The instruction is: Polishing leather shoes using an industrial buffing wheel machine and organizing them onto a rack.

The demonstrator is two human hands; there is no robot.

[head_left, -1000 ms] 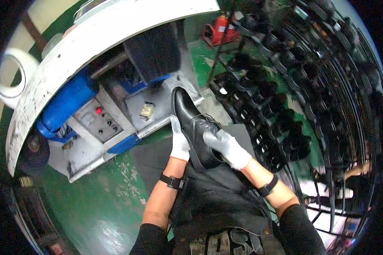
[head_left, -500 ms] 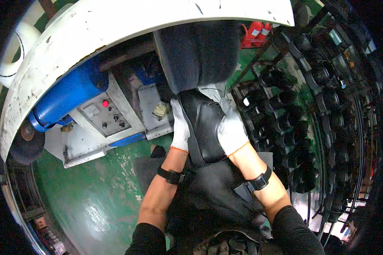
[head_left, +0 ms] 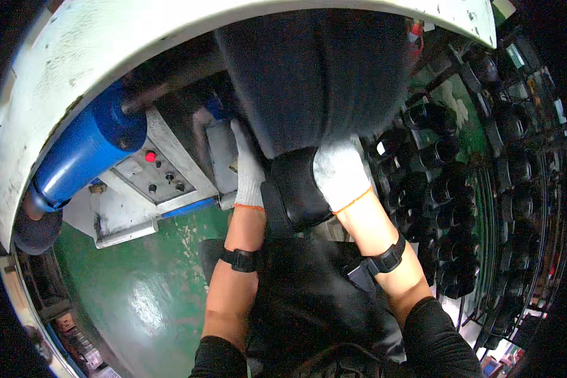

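Note:
A black leather shoe (head_left: 297, 183) is held between my two gloved hands, its sole facing left. My left hand (head_left: 248, 162), in a white knit glove with an orange cuff, lies along the sole side, fingers pointing away from me. On the other side my right hand (head_left: 341, 171), gloved the same way, grips the upper, with its fingertips partly hidden. The far part of the shoe disappears under a large dark, fuzzy-looking buffing roller (head_left: 315, 82), and I cannot see where they touch. The roller's surface looks smeared, as if turning.
A white hood (head_left: 246, 16) arches over the roller. At left are a blue motor-like cylinder (head_left: 85, 142) and a grey control panel (head_left: 164, 173) with a red button. A rack (head_left: 441, 189) of black footwear stands close at right. The floor (head_left: 132, 277) is green.
Both hands have carried the shoe farther under the roller, which covers more of it now. My left hand has shifted up and left along it. My view has moved closer to the roller.

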